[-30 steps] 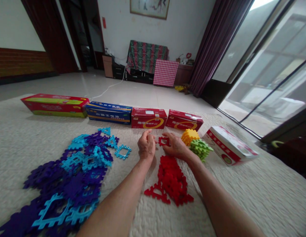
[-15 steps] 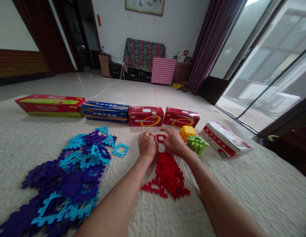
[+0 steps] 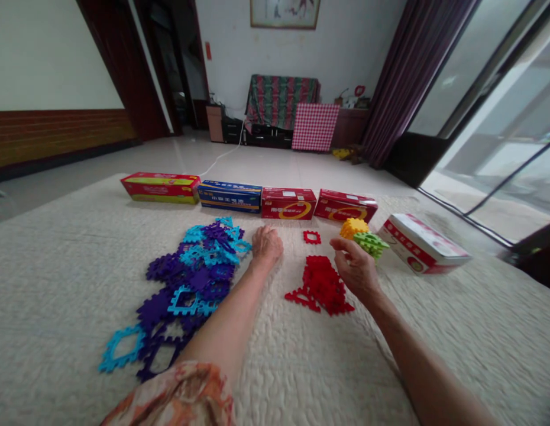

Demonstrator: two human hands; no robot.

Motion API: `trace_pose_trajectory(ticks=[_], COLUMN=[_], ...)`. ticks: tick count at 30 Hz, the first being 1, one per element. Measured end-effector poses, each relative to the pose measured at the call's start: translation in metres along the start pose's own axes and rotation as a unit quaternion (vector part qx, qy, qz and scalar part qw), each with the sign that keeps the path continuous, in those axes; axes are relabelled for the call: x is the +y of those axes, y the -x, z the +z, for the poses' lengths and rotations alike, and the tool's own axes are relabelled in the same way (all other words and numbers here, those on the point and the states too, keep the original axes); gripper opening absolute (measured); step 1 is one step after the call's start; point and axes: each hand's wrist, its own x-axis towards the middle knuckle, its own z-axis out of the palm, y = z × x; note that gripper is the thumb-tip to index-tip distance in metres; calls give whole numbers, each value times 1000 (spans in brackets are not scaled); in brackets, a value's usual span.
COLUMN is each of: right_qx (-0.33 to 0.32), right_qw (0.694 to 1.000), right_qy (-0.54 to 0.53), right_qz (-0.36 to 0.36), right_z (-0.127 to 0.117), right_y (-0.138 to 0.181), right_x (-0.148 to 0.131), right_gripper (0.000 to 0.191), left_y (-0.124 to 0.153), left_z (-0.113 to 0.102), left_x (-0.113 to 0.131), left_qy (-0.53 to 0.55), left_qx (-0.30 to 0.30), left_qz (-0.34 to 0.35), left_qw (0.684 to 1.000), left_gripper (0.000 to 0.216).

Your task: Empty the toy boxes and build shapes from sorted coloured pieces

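Note:
My left hand (image 3: 267,245) rests palm down on the quilt, right of the blue and purple pile, with its fingers loosely bent and nothing seen in them. Close to its fingers lies a light blue toothed piece (image 3: 242,246). My right hand (image 3: 355,267) hovers beside the heap of red toothed building pieces (image 3: 322,284), thumb and index finger apart, holding nothing visible. Alone on the quilt between the hands lies a red square frame piece (image 3: 311,237). Just beyond my right hand are a stack of yellow pieces (image 3: 353,227) and a stack of green pieces (image 3: 369,244).
Purple pieces (image 3: 162,269) mixed with light blue ones spread over the quilt (image 3: 266,367) at left. A row of boxes stands behind: red-green (image 3: 162,189), blue (image 3: 230,197), and two red ones (image 3: 288,205). A white-red box (image 3: 423,245) is at right.
My right hand has drawn back to the right, off the red square frame piece, which stays on the quilt. My left hand is now farther from that piece, nearer the blue pile. The view has shifted.

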Motion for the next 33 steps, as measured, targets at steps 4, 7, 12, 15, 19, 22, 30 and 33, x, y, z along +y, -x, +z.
trace_pose_trajectory(ticks=[4, 7, 12, 15, 19, 22, 30, 33], right_qx=[1, -20, -140, -194, -255, -297, -399, -406], right_qw=[1000, 998, 982, 969, 958, 949, 901, 888], right_qy=[-21, -53, -86, -107, -100, -73, -140, -162], right_qz=[8, 36, 98, 109, 89, 71, 99, 142], right_z=[-1, -7, -18, -21, -19, -18, -24, -28], right_y=[4, 8, 14, 11, 1, -8, -30, -33], right_x=[-5, -6, -6, -6, -6, -6, -6, -4], right_gripper=[23, 23, 30, 33, 27, 20, 11, 20], left_y=[3, -2, -12, -16, -19, -21, -24, -27], left_z=[-10, -7, 8, 12, 11, 12, 23, 22], left_x=[-18, -16, 4, 7, 3, 2, 20, 20], left_qy=[-30, -17, 5, 9, 18, 26, 24, 27], left_qx=[11, 20, -2, 4, 7, 11, 52, 47], left_qz=[-44, -50, 24, 26, 14, 2, -92, -85], left_qw=[999, 998, 1000, 1000, 1000, 1000, 994, 995], left_gripper=[24, 28, 29, 30, 29, 30, 28, 27])
